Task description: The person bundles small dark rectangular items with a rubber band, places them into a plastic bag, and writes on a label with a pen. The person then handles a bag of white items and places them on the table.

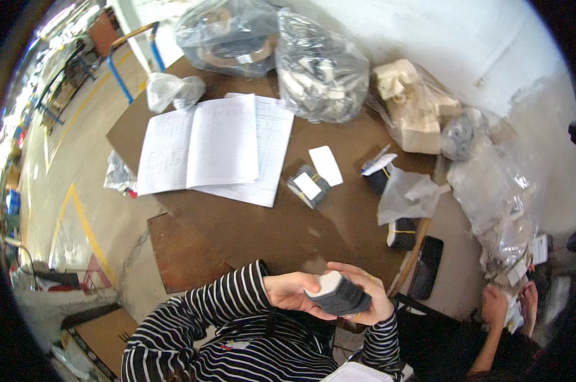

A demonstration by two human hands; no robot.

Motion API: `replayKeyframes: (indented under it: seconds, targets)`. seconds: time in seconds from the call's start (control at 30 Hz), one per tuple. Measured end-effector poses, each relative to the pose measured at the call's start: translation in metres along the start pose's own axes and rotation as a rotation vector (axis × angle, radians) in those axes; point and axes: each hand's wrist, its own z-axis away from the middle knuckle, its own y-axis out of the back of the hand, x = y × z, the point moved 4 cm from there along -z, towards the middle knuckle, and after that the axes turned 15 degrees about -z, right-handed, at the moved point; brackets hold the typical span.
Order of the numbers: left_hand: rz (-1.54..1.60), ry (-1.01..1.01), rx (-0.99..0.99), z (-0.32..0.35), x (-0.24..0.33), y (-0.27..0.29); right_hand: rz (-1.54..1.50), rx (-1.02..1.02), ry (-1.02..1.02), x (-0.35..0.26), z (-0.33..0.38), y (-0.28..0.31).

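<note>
Close in front of my body, both hands hold a stack of thin dark grey pieces (344, 302) with a whitish face at one end. My left hand (288, 291) has its fingers closed round the whitish end. My right hand (376, 294) wraps the other end, its fingers passing behind the stack. On the table beyond lies a grey bundle (318, 197) with a white label on it, beside a blank white card (327, 165). To the right sits a dark bundle with a yellow band (400, 235).
An open notebook (221, 146) and loose sheets (272, 181) cover the brown table's (237, 219) far left. Filled plastic bags (323, 76) line the back. A crumpled clear bag (407, 194) and a black flat case (426, 267) lie right. Another person's hands (495, 307) work at far right.
</note>
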Motion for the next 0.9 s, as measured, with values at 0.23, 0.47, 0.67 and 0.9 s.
replayKeyframes:
  seconds: [0.23, 0.47, 0.67, 0.9]
  targets:
    - [-0.371, 0.098, 0.254, 0.004, 0.018, -0.005, 0.082, -0.196, 0.105, -0.027, -0.018, -0.011]
    - [-0.848, -0.361, 0.746, -0.007, 0.046, 0.019, 0.418, -0.225, 0.489, -0.046, -0.009, -0.081]
    - [-0.159, -0.576, 0.433, 0.001, 0.063, 0.015, -0.064, 0.583, 0.692, -0.011, 0.015, -0.026]
    - [-0.656, 0.023, 0.334, -0.011, 0.011, 0.017, -0.023, 0.114, 0.184, -0.006, 0.005, -0.008]
